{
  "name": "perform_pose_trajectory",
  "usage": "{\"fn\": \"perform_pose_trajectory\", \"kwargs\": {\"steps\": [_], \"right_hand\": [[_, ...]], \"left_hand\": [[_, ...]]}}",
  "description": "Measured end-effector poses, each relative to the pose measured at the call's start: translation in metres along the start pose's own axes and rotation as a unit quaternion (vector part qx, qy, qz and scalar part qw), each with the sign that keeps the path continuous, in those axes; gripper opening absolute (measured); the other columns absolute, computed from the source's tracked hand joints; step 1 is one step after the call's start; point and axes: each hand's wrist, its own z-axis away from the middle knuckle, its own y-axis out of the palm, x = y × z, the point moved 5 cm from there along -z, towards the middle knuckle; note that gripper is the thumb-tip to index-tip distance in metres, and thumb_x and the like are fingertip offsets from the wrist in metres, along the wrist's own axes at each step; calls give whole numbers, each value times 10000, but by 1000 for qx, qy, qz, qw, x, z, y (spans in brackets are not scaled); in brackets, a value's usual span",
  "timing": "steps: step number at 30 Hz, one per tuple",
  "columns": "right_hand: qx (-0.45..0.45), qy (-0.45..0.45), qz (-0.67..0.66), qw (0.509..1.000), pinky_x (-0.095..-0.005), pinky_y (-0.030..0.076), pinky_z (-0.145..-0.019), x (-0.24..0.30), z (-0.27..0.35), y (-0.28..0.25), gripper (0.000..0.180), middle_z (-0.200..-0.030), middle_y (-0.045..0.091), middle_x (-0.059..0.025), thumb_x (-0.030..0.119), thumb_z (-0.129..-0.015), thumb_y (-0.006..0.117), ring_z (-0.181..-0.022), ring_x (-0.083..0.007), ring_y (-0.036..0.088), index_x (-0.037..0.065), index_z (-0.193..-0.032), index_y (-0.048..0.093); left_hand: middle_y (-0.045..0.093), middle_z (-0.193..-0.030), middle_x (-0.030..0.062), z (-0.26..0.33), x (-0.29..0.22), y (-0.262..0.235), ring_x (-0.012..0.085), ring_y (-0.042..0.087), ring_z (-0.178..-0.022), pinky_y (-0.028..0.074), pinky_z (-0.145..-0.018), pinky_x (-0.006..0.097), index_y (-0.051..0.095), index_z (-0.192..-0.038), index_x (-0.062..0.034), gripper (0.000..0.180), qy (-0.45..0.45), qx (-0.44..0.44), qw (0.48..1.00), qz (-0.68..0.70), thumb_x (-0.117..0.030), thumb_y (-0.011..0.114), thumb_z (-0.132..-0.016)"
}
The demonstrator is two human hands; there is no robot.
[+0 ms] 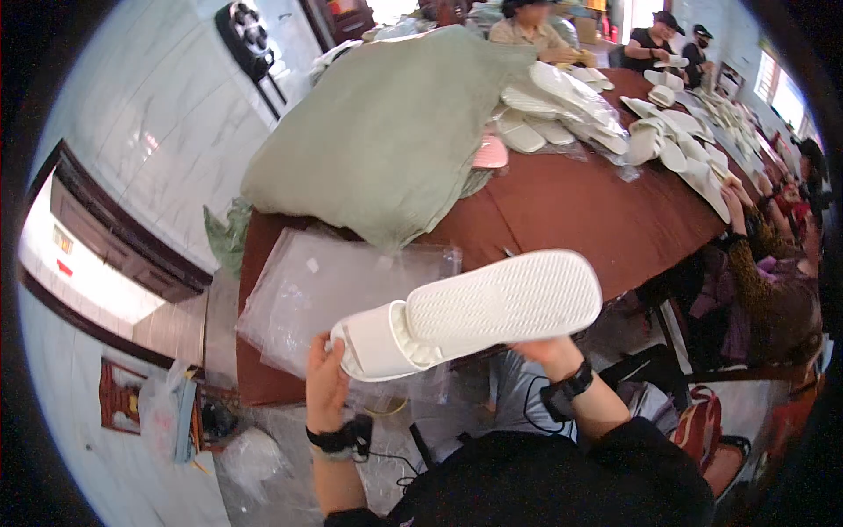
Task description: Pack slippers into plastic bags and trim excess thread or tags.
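A white slide slipper lies across both my hands above the near edge of the brown-covered table. Its ribbed surface faces up, and its strap end points left. My left hand is closed on the strap end, thumb on the side. My right hand supports the other end from below, with its fingers mostly hidden beneath it. Clear plastic bags lie flat on the table, just beyond my left hand.
A large grey-green cloth bundle covers the table's far left. Beside it are bagged white slippers and a pink slipper. More white slippers lie farther right, near a co-worker's hands. Other people sit and stand beyond.
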Motion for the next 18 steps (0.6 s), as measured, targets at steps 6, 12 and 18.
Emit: {"fn": "perform_pose_trajectory", "kwargs": {"steps": [6,12,18], "right_hand": [[-48,-49,397,915,-373,391,-1005,1,50,5,469,-1344,459,-87,226,-910,516,-1202,-242,472,62,-1333,398],[-23,-66,612,788,-330,347,-1034,-8,71,5,468,-1364,439,-70,201,-930,487,-1238,-212,434,80,-1365,367],[-75,12,396,915,-338,314,-1056,-21,81,5,432,-1386,410,-100,255,-970,399,-1266,-207,405,72,-1359,366]], "left_hand": [[532,-1133,145,20,27,12,241,536,-1065,453,-919,368,408,-1136,16,204,-12,-27,997,76,-76,415,-953],[547,-1099,149,37,31,75,242,548,-1053,459,-912,385,425,-1110,1,179,-48,57,993,92,-80,433,-950],[528,-1151,156,40,49,76,286,542,-1068,436,-921,418,440,-1126,-16,221,-67,67,984,148,-145,339,-979]]}}
